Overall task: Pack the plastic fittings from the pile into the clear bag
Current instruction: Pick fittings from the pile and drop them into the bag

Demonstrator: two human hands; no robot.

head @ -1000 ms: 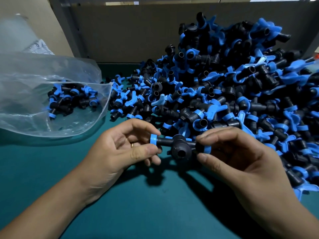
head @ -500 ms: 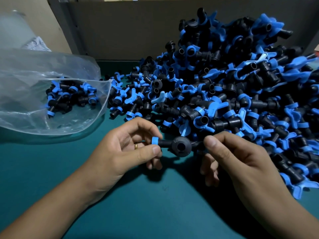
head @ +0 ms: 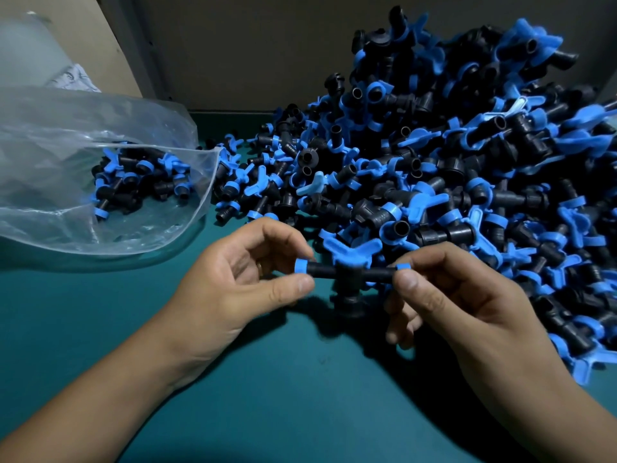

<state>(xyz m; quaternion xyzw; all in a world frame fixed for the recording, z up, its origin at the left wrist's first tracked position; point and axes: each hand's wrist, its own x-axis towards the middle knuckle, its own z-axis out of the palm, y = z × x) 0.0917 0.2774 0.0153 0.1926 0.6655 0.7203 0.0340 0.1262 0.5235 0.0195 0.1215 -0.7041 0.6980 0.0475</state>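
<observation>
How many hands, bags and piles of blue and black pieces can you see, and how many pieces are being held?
Hands: 2, the left hand and the right hand
Clear bags: 1
Piles of fittings: 1
Fittings held: 1, pinched at both ends
Total: 5

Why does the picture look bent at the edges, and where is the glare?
Head view: the wide-angle lens bows the pile outward; glare streaks the clear bag; both hands cast dark shadows on the green table; the held fitting is slightly soft.

The fitting (head: 347, 279) has rolled in both grips, its open socket now pointing down.
</observation>
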